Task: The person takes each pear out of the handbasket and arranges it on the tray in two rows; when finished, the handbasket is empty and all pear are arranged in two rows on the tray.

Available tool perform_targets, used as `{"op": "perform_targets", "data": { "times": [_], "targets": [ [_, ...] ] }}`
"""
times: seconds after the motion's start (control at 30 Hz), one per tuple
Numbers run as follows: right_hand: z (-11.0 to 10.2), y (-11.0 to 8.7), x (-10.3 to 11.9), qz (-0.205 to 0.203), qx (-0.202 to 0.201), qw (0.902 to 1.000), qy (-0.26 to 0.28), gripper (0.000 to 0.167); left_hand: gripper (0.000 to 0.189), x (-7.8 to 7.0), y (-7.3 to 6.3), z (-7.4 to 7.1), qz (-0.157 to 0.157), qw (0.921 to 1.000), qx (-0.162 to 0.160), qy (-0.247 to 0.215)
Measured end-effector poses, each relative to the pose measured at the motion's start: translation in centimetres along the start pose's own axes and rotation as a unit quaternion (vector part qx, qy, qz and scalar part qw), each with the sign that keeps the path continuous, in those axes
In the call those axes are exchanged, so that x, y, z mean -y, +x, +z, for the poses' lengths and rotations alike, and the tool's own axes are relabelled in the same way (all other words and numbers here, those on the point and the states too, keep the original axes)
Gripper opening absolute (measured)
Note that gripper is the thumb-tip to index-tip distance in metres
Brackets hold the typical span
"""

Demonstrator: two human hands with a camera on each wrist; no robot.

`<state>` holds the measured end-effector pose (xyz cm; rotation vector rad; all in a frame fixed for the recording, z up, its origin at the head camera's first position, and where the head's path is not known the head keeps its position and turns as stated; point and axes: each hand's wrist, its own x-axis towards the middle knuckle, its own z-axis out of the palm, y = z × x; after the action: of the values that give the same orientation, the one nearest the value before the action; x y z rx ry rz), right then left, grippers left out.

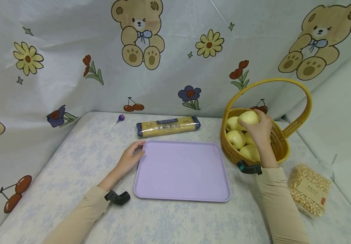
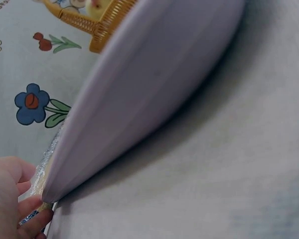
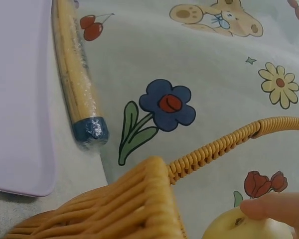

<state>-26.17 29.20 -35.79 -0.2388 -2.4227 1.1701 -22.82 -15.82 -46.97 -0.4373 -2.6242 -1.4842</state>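
My right hand (image 1: 261,127) grips a pale yellow apple (image 1: 248,118) above the wicker basket (image 1: 233,152), where several more yellow apples (image 1: 235,139) lie. In the right wrist view, a finger rests beside the stem hollow of the held apple (image 3: 246,228). My left hand (image 1: 128,158) touches the far left corner of a lilac tray (image 1: 181,171), thumb and fingers spread along its rim. The left wrist view shows these fingers (image 2: 32,203) against the tray's corner, with part of the hand out of frame. The tray lies flat with nothing on it.
A pack of spaghetti (image 1: 169,126) lies behind the tray, and a lollipop (image 1: 118,119) is at the back left. Right of the basket sits a clear bag of pale kernels (image 1: 309,189). The basket's tall handle (image 1: 285,80) arches up near the printed cloth backdrop.
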Motion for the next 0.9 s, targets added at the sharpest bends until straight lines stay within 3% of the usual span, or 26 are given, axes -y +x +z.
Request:
{"op": "perform_targets", "data": {
  "times": [0.9],
  "targets": [
    [-2.1, -2.4, 4.7, -0.011, 0.029, 0.9993, 0.019, 0.073, 0.040, 0.0, 0.0, -0.1, -0.007, 0.9999, 0.011, 0.004]
  ]
}}
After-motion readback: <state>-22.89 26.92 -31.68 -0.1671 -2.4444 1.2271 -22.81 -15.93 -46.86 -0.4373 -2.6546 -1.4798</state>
